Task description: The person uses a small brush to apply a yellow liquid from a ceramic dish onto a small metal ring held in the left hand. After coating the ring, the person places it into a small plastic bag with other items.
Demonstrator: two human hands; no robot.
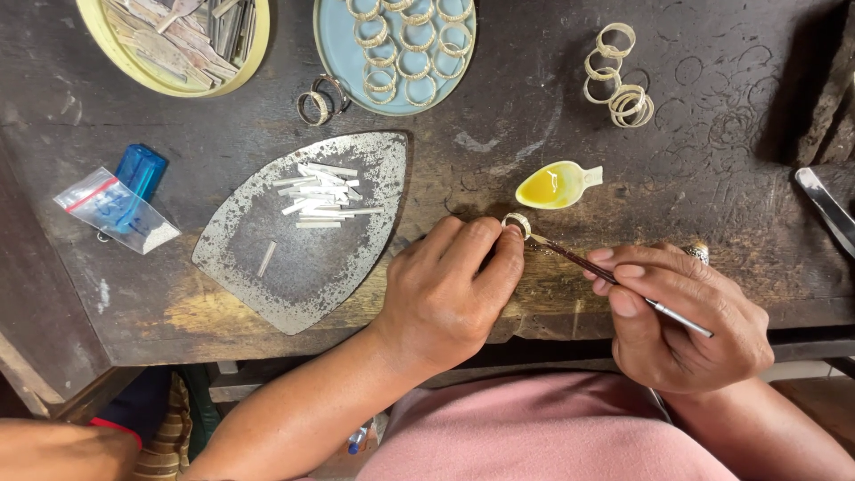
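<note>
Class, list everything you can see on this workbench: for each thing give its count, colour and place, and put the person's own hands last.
Workbench: one, dark wood.
Iron-shaped plate: one, grey, centre-left.
Metal strips: a heap, silvery, on that plate.
Blue tray: one, top centre, holding pale rings.
Yellow-rimmed tray: one, top left, holding flat scraps.
Loose rings: several, pale, top right.
Spoon dish: one, yellow liquid inside.
Blue lighter: one, left.
Plastic bag: one, clear, left.
Left hand: holds a ring.
Right hand: holds a thin tool.

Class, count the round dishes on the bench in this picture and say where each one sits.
2. A yellow-rimmed dish of metal scraps at the top left, partly cut off by the edge, and a blue dish of rings to its right, at top centre.
</note>
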